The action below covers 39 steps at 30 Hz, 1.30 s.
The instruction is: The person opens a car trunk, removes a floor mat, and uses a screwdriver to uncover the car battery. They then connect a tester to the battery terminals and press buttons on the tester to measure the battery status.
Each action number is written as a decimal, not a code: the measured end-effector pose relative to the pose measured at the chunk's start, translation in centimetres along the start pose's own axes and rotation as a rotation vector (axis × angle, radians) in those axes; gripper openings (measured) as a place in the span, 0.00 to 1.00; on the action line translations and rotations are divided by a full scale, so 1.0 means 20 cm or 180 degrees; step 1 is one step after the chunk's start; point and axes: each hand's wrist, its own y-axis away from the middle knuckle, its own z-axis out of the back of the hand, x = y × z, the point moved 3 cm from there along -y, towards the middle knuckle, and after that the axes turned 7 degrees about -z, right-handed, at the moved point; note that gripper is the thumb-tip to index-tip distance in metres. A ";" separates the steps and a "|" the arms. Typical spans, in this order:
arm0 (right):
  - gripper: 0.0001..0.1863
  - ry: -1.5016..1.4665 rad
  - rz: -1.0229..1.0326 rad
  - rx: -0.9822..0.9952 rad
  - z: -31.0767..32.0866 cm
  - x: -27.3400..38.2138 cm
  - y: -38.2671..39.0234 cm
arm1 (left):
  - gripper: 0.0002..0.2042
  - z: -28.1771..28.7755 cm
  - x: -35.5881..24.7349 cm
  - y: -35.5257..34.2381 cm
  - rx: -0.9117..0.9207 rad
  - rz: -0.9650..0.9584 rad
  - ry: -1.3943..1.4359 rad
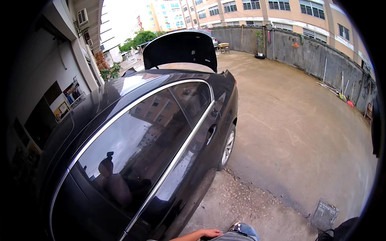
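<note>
Black car (161, 132) fills L + ctr of frame, trunk lid (181, 50) up at top ctr. L hand (211, 233) btm ctr edge, R of car, apart; can't tell how open or if holding anything. R hand out of view.

No text, brand, number or sign is reading legibly in the head view. 1 flat, grey, 4-sided slab (325, 217) on the ground at lower right is bearing pale, character-like marks along its upper part; these are appearing too small and blurred to read. Small pale patches are showing on the inner face of the raised, curved black lid (177, 50) of the glossy black car (185, 156); whether they are labels is not showing.
</note>
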 end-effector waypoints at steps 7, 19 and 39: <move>0.09 -0.0975 0.3120 0.0003 0.37 3.20 0.54 | 0.20 0.81 -1.06 -1.05 -0.0619 -0.0617 -0.0291; 0.16 0.0169 0.2348 -0.0524 0.01 4.74 0.80 | 0.17 2.77 -1.96 -2.85 -0.1521 -0.0804 0.0377; 0.10 0.0499 0.4138 -0.0499 -0.57 10.00 2.25 | 0.16 5.59 -3.28 -4.63 -0.3437 -0.1321 0.1051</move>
